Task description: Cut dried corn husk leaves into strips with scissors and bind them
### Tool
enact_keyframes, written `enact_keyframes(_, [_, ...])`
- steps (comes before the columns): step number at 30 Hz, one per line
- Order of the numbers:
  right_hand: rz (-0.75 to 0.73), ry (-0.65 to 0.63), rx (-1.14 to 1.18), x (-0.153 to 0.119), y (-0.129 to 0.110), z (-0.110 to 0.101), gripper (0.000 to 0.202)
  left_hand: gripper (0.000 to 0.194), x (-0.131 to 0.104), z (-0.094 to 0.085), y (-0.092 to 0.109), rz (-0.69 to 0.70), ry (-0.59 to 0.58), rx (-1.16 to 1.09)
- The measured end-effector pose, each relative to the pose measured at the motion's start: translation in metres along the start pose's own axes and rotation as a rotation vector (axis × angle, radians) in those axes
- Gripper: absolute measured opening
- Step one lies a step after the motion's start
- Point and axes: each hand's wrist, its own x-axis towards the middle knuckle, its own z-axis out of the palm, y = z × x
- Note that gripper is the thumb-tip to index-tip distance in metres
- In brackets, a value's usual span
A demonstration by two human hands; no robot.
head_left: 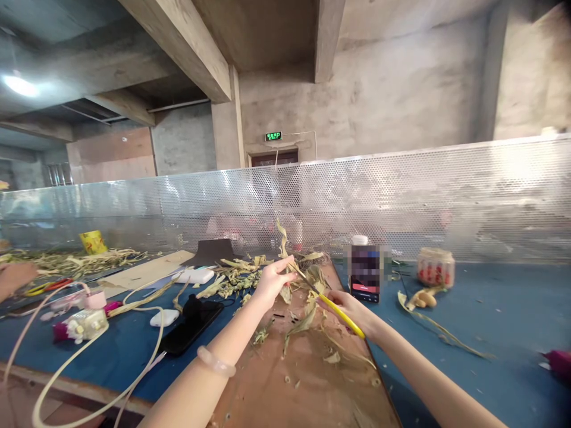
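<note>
My left hand point(275, 280), a bracelet on its wrist, pinches a pale dried leaf point(282, 235) that sticks up above the fingers. Wrapped round the yellow handle of a long tool point(339, 312) is my right hand point(350, 310). The tool's dark, thin end points up and left to the left fingers; whether it is scissors or a knife I cannot tell. More dried leaves point(306, 321) hang and lie below both hands on the brown board point(267, 389).
Left: a black phone point(191, 330), a looping cable point(57, 380), a pile of dried plants point(238, 279) and another person's hand point(18, 278). Right: a standing phone point(366, 273), a jar point(435, 267) and dried stalks point(459, 342). A perforated metal screen point(401, 196) runs behind.
</note>
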Motion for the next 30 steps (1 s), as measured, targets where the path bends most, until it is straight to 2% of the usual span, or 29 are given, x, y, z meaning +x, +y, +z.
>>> enact_keyframes(6, [0.005,0.001,0.025,0.002,0.002,0.0,0.043,0.066,0.003,-0.003,0.003,0.041,-0.052,-0.034])
enact_keyframes(13, [0.026,-0.018,0.077,0.001,0.002,-0.001,0.045,0.052,0.01,-0.013,0.002,0.089,-0.082,-0.006])
enact_keyframes(17, [0.035,-0.042,0.116,0.0,0.001,0.0,0.046,0.061,0.01,-0.015,0.003,0.11,-0.082,-0.025])
enact_keyframes(20, [0.034,-0.061,0.138,0.0,0.001,0.0,0.044,0.069,0.009,-0.017,0.003,0.116,-0.057,-0.052])
enact_keyframes(26, [0.013,-0.094,0.142,-0.002,0.001,-0.001,0.041,0.072,0.009,-0.018,0.003,0.169,-0.031,-0.09])
enact_keyframes(30, [0.0,-0.101,0.13,-0.003,0.001,-0.001,0.04,0.087,0.01,-0.014,0.001,0.248,0.036,-0.1])
